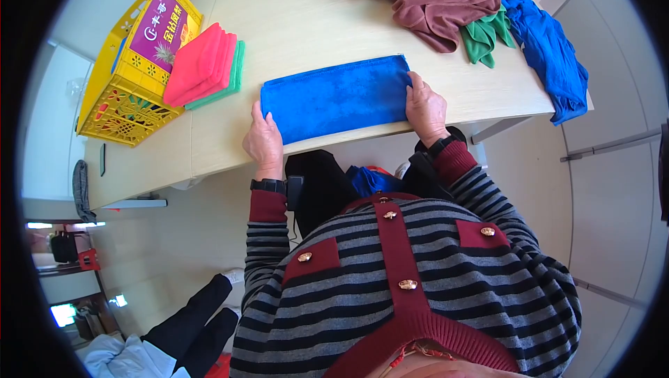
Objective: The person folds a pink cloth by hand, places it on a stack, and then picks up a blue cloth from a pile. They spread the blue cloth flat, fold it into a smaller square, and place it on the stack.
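A blue towel, folded into a long rectangle, lies flat at the front edge of the table. My left hand grips its left end, thumb on top and the other fingers mostly hidden. At the opposite end, my right hand pinches the right edge, thumb uppermost. To the left of the towel is a stack of folded towels, pink ones above green ones, leaning against a yellow crate.
The yellow plastic crate with a purple label stands at the table's left. Crumpled brown, green, red and blue cloths heap at the back right, one hanging over the edge. Another person's dark-trousered legs show at lower left.
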### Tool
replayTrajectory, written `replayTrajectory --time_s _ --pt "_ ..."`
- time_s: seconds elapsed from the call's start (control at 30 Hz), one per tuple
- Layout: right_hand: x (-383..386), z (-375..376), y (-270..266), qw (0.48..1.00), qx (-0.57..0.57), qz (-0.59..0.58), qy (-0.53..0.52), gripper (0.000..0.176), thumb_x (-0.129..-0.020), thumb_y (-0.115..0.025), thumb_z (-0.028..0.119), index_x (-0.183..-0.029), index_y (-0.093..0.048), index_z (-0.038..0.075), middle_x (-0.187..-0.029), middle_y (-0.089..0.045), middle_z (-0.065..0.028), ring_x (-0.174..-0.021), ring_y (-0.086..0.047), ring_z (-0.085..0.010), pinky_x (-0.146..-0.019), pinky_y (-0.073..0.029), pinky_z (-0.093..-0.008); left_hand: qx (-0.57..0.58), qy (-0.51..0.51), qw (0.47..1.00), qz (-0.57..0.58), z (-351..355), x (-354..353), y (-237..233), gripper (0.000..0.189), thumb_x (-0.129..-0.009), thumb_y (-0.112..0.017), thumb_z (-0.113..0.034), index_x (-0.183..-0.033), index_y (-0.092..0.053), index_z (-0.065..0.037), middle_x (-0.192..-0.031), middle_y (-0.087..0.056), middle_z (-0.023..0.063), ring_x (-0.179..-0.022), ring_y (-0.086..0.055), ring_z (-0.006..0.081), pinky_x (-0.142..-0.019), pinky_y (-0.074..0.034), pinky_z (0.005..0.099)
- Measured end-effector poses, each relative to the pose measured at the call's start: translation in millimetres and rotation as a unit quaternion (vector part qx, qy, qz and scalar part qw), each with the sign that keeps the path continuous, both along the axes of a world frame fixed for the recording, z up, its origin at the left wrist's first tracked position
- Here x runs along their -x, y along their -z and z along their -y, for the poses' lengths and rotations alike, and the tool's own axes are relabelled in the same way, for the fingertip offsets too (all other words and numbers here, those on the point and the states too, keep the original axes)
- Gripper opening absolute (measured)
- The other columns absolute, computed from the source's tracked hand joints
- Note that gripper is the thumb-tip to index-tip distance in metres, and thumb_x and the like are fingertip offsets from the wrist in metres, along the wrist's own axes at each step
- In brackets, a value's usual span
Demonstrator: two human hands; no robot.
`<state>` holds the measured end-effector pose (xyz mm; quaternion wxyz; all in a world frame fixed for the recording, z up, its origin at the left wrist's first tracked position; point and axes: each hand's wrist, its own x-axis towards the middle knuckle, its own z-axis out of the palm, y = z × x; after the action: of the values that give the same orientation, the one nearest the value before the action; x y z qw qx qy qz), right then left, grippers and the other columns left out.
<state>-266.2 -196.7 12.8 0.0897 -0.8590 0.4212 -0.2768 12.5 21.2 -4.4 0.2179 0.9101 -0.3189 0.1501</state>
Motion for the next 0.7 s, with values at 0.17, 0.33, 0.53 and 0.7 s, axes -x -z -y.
replayTrajectory --time_s 0.17,0.33,0.53,0.7 --pt "4 0 3 0.999 0.019 0.029 -0.004 0.029 -0.098 -0.057 0.018 -0.126 -0.056 0.01 -0.097 -0.072 -0.0172 -0.077 -0.07 -0.0393 -0.068 -0.057 -0.048 0.018 0.003 1.0 0.019 -1 4 1 0.042 -0.099 -0.061 -0.027 -0.14 -0.051 -0.019 -0.077 -0.071 0.0162 -0.071 -0.069 0.0397 -0.064 -0.051 0.0526" --pt "11 0 -8 1.0 0.005 -0.016 0.003 0.03 -0.095 -0.062 0.017 -0.124 -0.058 0.009 -0.106 -0.069 -0.0169 -0.086 -0.068 -0.0373 -0.074 -0.056 -0.046 0.009 0.005 1.0 0.028 -8 17 -18 0.045 -0.097 -0.064 -0.025 -0.138 -0.052 -0.013 -0.099 -0.071 0.0178 -0.089 -0.069 0.0374 -0.074 -0.052 0.0488" --pt "-16 -30 -51 0.986 0.04 0.006 -0.163 0.037 -0.09 -0.068 0.016 -0.124 -0.06 0.003 -0.12 -0.064 -0.0165 -0.111 -0.061 -0.0356 -0.096 -0.049 -0.0445 0.022 0.258 0.965 0.033 12 41 -41 0.046 -0.094 -0.066 -0.015 -0.138 -0.053 -0.007 -0.13 -0.062 0.0166 -0.117 -0.06 0.0354 -0.096 -0.048 0.0465" --pt "-76 -76 -14 0.966 0.034 -0.004 -0.258 0.057 -0.098 -0.058 0.037 -0.142 -0.051 0.002 -0.146 -0.051 -0.0195 -0.137 -0.046 -0.0386 -0.114 -0.035 -0.0508 -0.036 0.324 0.943 0.059 55 60 -12 0.049 -0.1 -0.057 -0.026 -0.145 -0.05 -0.009 -0.147 -0.052 0.0159 -0.138 -0.046 0.0341 -0.115 -0.032 0.0523"
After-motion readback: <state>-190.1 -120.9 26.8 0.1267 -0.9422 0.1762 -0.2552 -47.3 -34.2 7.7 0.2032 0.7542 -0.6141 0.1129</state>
